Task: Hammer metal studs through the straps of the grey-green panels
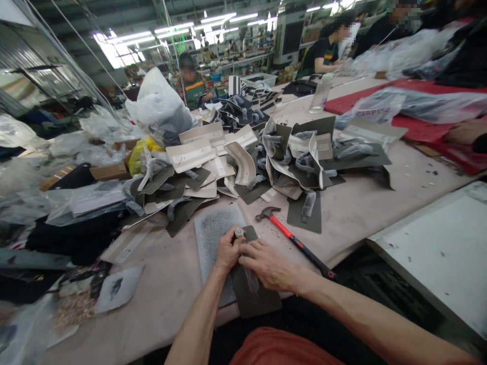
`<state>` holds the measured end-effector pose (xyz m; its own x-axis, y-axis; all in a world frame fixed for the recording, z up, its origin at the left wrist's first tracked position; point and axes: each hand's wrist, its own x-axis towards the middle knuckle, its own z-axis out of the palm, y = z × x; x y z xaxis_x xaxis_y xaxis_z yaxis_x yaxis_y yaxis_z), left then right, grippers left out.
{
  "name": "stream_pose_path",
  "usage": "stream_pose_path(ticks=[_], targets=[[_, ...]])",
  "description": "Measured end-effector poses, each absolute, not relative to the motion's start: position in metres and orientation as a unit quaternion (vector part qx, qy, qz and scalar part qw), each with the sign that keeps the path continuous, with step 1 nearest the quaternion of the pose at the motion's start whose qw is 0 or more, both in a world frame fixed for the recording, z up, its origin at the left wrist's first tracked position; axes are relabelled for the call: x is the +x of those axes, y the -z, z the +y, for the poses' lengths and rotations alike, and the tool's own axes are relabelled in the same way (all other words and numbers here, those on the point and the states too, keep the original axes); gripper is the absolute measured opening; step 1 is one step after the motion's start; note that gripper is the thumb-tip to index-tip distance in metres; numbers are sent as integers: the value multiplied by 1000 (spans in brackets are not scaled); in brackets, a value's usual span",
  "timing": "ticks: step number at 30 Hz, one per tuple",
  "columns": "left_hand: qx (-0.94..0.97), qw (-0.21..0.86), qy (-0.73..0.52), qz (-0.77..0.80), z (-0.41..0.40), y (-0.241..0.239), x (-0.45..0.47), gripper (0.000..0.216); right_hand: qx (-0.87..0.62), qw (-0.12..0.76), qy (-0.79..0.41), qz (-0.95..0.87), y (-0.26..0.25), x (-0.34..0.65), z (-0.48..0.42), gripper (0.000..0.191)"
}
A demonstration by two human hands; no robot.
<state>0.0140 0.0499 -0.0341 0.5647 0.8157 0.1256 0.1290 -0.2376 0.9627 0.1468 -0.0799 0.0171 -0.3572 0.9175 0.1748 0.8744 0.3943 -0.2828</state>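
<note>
My left hand (227, 248) is closed around a short metal punch (239, 232), its round top facing up. Beside it my right hand (264, 261) presses closed fingers onto a dark olive panel (253, 299) with a plastic-wrapped strip (251, 280) along it. That panel lies partly over a worn grey-white slab (213, 223) and reaches the table's front edge. The lower end of the punch is hidden by my fingers. To the right rests a claw hammer (291, 235) with a red and black handle, apart from both hands.
A heap of olive and cream panels (228, 157) spreads behind the slab. Small metal pieces (76, 309) lie at the left, near a small slab (118, 289). A white surface (437, 253) stands right. A bottle (321, 94) and co-workers (194, 83) are farther back.
</note>
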Motion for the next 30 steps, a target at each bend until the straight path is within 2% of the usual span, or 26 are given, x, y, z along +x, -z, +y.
stream_pose_path(ticks=[2, 4, 8, 12, 17, 20, 22, 26, 30], targets=[[682, 537, -340, 362, 49, 35, 17, 21, -534, 112, -68, -835, -16, 132, -74, 23], [641, 546, -366, 397, 47, 35, 22, 21, -564, 92, -49, -819, -9, 124, -73, 21], [584, 518, -433, 451, 43, 27, 37, 22, -604, 116, 52, -787, 12, 114, -79, 30], [574, 477, -494, 446, 58, -10, 48, 33, -594, 127, 129, -784, 21, 109, -82, 43], [569, 504, -541, 360, 84, -57, 40, 34, -683, 72, 43, -725, -18, 112, -65, 36], [571, 491, -549, 363, 85, -59, 26, 31, -746, 47, -55, -662, -51, 120, -56, 23], [568, 473, -560, 376, 82, -52, 17, 32, -777, 44, -98, -620, -62, 125, -54, 25], [604, 446, -536, 386, 73, -37, 6, 31, -813, 105, -151, -553, -54, 129, -60, 30], [641, 462, -485, 375, 64, -34, 5, 27, -809, 255, -196, -491, -40, 124, -69, 27]])
